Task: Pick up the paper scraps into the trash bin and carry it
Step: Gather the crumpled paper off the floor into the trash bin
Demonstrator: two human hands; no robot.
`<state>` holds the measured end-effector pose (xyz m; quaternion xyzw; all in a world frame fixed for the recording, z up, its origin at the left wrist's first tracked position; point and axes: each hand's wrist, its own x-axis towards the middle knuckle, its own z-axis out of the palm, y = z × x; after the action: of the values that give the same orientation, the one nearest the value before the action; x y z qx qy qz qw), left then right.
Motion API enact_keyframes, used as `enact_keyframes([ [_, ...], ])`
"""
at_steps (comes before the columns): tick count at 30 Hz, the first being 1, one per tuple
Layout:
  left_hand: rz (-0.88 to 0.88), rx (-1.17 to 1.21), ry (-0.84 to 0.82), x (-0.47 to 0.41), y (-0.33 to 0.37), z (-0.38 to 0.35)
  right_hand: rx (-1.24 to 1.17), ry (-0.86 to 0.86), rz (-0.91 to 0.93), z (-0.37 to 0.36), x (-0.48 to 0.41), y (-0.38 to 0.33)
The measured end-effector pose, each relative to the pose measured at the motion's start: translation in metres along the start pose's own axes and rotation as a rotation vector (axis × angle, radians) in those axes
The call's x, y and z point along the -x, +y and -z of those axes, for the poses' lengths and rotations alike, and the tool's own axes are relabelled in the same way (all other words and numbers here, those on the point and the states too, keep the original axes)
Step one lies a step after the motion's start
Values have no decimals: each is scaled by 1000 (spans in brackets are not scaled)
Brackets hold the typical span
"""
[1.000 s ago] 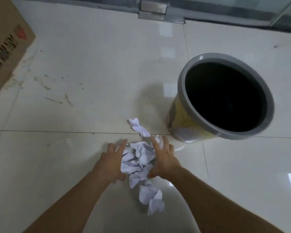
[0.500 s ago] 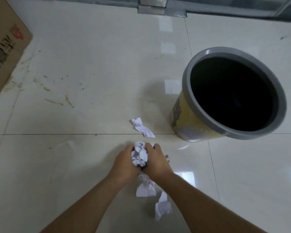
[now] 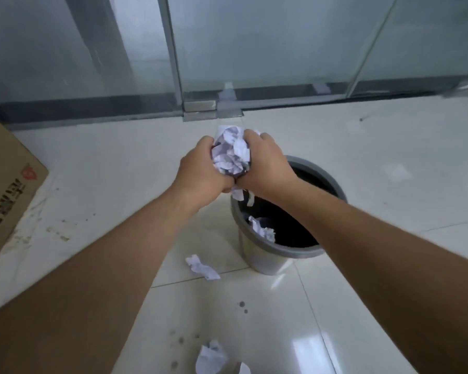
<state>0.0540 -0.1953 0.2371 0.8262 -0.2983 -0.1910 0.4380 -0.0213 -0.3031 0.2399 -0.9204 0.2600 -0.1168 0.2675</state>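
Observation:
My left hand (image 3: 200,171) and my right hand (image 3: 268,166) are pressed together around a bunch of crumpled white paper scraps (image 3: 231,152), held above the far rim of the trash bin (image 3: 257,260). The bin is round with a grey rim and a dark inside. One scrap (image 3: 262,228) is at the bin's mouth near its left rim, and small bits hang below my hands. A crumpled scrap (image 3: 201,267) lies on the floor left of the bin. Another scrap (image 3: 211,356) lies on the tiles at the bottom edge.
A brown cardboard box (image 3: 6,195) stands at the left edge. Glass panels with a metal frame (image 3: 173,49) and a dark base strip run across the back. The floor is glossy white tile with some dirt marks (image 3: 57,234).
Both hands closed on the pile of scraps, lifted it off the floor and carried it up over the bin. The view tilted up, and a scrap now shows in the bin.

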Motion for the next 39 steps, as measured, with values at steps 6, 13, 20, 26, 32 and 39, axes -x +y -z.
enact_keyframes([
  [6,-46,40,-163,-4,41,-81,-23,62,-165,46,32,82],
  [13,12,1,-258,-8,28,-92,-6,29,-209,43,45,104],
  [20,42,88,-423,-1,4,-54,236,-176,-303,47,57,103],
  [26,157,-3,-284,-9,-65,-7,156,-20,35,21,67,34],
  [32,96,-645,-566,12,-178,-35,135,-376,434,-63,108,9],
  [39,7,-894,-808,44,-235,-89,251,-829,-6,-177,194,106],
])
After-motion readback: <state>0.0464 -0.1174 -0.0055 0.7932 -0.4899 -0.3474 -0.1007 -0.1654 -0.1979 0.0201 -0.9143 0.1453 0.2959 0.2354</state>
